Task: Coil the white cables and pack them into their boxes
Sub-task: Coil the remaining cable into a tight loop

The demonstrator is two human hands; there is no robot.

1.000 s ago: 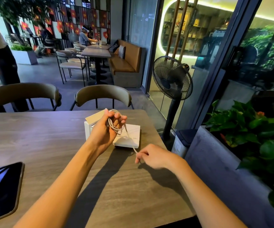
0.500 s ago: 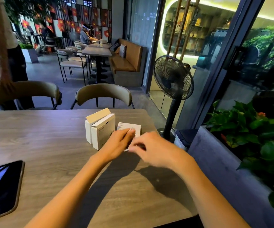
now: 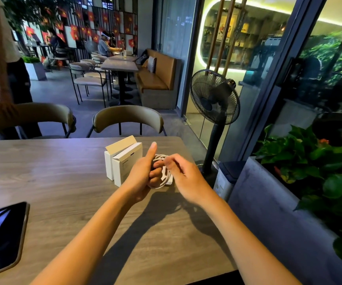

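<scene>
A coiled white cable [image 3: 162, 173] is wound around the fingers of my left hand [image 3: 143, 173], whose thumb points up. My right hand [image 3: 182, 171] touches the coil from the right, fingers curled on the cable. Two upright white boxes [image 3: 125, 161] stand just left of my hands on the wooden table [image 3: 63, 182]; the rear one has its flap open. Part of a flat white box lies under the coil, mostly hidden by my hands.
A dark phone [image 3: 1, 235] lies at the table's left front edge. Two chairs [image 3: 127, 118] stand at the far side; a person's hand rests on the left one. A standing fan [image 3: 215, 99] and a planter [image 3: 309, 165] are to the right.
The cable went from loose loops on my raised left hand to a tight coil held low over the flat box. My right hand moved from the table up to the coil.
</scene>
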